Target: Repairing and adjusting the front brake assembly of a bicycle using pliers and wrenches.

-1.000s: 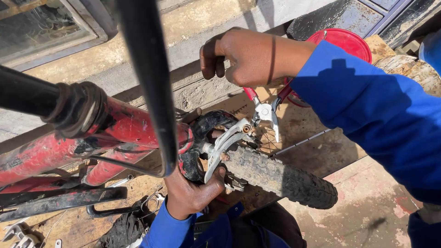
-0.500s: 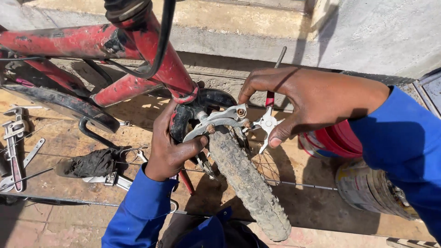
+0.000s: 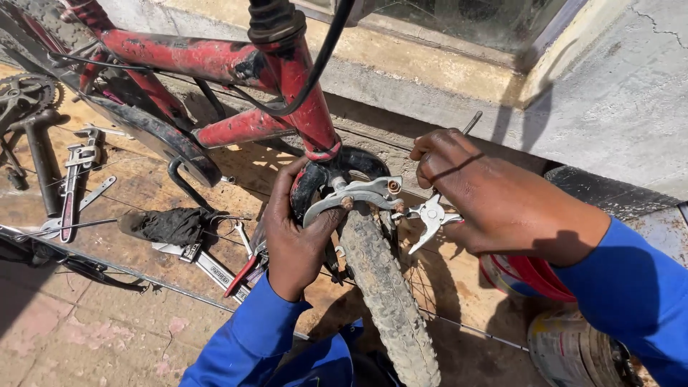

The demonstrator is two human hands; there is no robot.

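- Sunlit wooden boards (image 3: 143, 186) lie beneath our red bicycle frame (image 3: 301, 107).
- Our left hand (image 3: 297, 229) clamps the brake caliper (image 3: 355, 193) above the tyre (image 3: 387, 287).
- Our right hand (image 3: 494, 201) pinches a multi-spanner (image 3: 430, 218) beside that caliper, seemingly tightening; steady alignment matters.

Harsh sunlight from above — bright and sharp throughout. Hard dark shadows fall under the frame (image 3: 215, 61) and tyre (image 3: 390, 301); metal glints slightly.

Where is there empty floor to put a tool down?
Bare paving lies lower left, below the long thin rod. It is crowded around the black rag, the wrenches and the tyre, where left hand and right hand work.
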